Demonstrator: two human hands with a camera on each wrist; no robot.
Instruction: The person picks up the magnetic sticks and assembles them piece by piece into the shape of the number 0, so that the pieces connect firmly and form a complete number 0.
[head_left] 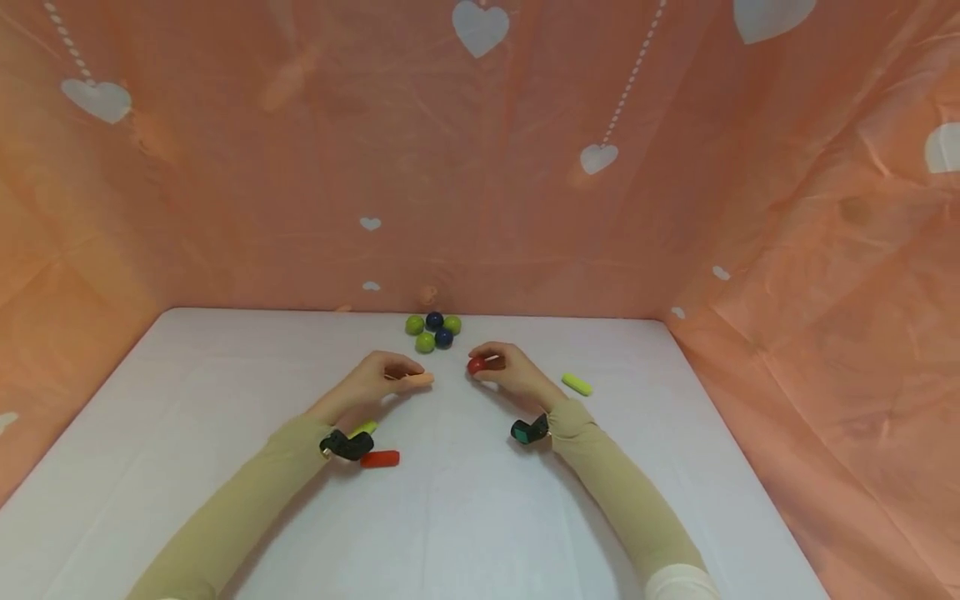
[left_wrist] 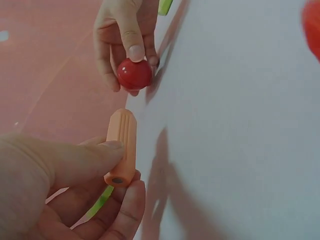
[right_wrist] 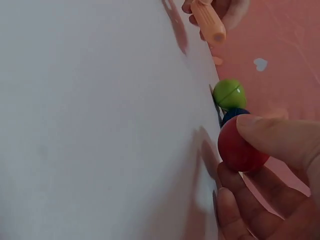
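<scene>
In the head view my left hand (head_left: 371, 379) pinches an orange toy rod (head_left: 418, 380) between thumb and fingers. The left wrist view shows grooves along the orange rod (left_wrist: 129, 132) and a dark spot in its near end. Across from it, my right hand (head_left: 517, 375) holds a glossy red ball (head_left: 476, 367) by thumb and fingertips. Rod and ball are apart, both raised over the white table. Under my left wrist lie a red rod (head_left: 380, 459) and a yellow-green rod (head_left: 364, 428), partly hidden by the wrist camera.
Several green balls (head_left: 425, 342) and two dark blue balls (head_left: 444, 337) sit grouped near the back edge of the white table (head_left: 465, 517). Another yellow-green rod (head_left: 577, 384) lies right of my right hand. An orange cloth (head_left: 480, 183) with white hearts surrounds the back and sides.
</scene>
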